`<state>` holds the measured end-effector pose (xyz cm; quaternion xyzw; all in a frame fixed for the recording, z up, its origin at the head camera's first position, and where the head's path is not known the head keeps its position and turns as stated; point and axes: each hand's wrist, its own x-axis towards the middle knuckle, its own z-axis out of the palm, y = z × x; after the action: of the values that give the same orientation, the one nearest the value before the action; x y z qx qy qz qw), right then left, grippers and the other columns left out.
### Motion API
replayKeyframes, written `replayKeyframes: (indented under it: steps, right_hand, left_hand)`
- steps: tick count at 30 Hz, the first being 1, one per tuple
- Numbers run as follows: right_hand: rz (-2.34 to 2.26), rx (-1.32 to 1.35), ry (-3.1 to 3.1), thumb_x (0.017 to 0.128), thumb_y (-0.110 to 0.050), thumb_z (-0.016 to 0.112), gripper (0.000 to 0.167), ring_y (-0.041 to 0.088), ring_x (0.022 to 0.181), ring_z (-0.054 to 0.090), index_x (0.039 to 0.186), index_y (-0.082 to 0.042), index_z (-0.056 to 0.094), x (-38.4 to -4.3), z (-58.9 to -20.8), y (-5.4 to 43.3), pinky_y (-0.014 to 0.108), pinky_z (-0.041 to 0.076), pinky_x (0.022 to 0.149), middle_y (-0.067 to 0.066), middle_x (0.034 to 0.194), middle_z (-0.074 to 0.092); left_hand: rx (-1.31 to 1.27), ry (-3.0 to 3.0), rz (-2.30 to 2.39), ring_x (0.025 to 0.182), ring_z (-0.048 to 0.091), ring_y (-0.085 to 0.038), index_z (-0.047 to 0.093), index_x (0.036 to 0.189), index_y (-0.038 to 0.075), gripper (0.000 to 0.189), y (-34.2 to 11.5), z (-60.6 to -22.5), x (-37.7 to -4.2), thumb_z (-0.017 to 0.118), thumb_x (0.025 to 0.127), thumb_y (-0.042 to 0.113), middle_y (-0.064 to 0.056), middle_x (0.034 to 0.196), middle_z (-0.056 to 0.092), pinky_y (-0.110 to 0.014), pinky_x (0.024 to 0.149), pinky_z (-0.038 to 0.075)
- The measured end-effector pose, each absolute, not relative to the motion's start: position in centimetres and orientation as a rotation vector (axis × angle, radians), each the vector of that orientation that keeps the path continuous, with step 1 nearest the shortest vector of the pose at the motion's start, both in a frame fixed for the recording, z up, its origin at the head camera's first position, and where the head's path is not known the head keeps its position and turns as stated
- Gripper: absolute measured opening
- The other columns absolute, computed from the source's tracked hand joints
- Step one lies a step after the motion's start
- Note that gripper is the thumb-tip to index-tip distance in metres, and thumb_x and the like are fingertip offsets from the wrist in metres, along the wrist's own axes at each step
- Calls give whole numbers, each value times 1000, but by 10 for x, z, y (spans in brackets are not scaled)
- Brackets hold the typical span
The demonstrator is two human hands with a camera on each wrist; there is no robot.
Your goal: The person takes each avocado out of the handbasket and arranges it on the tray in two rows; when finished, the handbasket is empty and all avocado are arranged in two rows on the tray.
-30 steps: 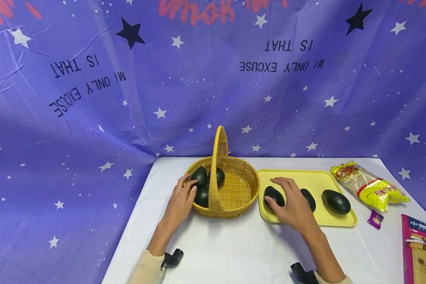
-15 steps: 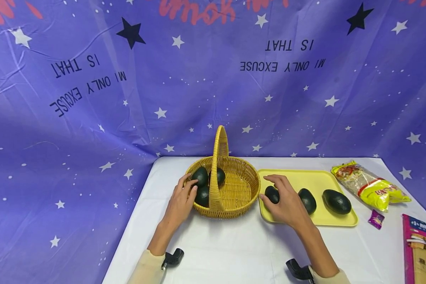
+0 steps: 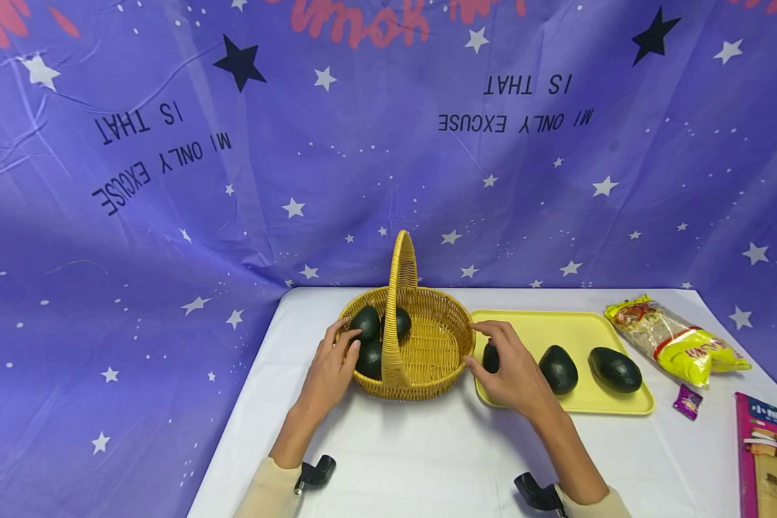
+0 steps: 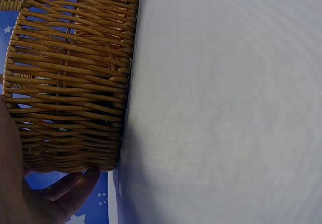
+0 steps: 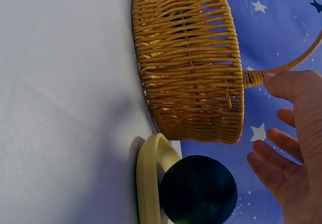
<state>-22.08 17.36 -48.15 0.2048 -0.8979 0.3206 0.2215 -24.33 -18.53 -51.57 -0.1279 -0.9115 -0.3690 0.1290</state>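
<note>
A yellow wicker basket (image 3: pixel 430 352) with a tall arched handle stands on the table, several dark green avocados (image 3: pixel 368 360) in its left part. My left hand (image 3: pixel 324 370) grips its left end, thumb by the rim and fingers against the outer wall in the left wrist view. My right hand (image 3: pixel 511 370) is spread at the basket's right rim, holding nothing; in the right wrist view its fingers stand beside the wicker. Below that hand, one avocado (image 5: pixel 198 191) lies on the yellow tray (image 3: pixel 537 324), partly hidden in the head view.
Two more avocados (image 3: pixel 558 370) lie on the tray, right of my right hand. Beyond it are a yellow food bag (image 3: pixel 676 338), a small purple packet (image 3: pixel 687 402) and a pink-edged package (image 3: pixel 770 460). A purple star-printed cloth (image 3: pixel 388 144) hangs behind the table.
My right hand has moved left from over the tray's nearest avocado to the basket's right rim. The left hand has stayed at the basket.
</note>
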Motion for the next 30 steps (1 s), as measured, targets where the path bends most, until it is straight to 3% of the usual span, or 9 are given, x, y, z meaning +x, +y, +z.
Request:
replayKeyframes:
  steps: [30]
  right_hand:
    - [911,679,-2501,96,-27,83,60,32,133,60,148,-8,60,-239,-480,144,52,50,111,10,144,59]
  left_hand:
    - [-366,-2652,-1080,147,46,-39,63,150,15,50,-185,-516,-243,40,118,44,-5,171,35,-59,113,45]
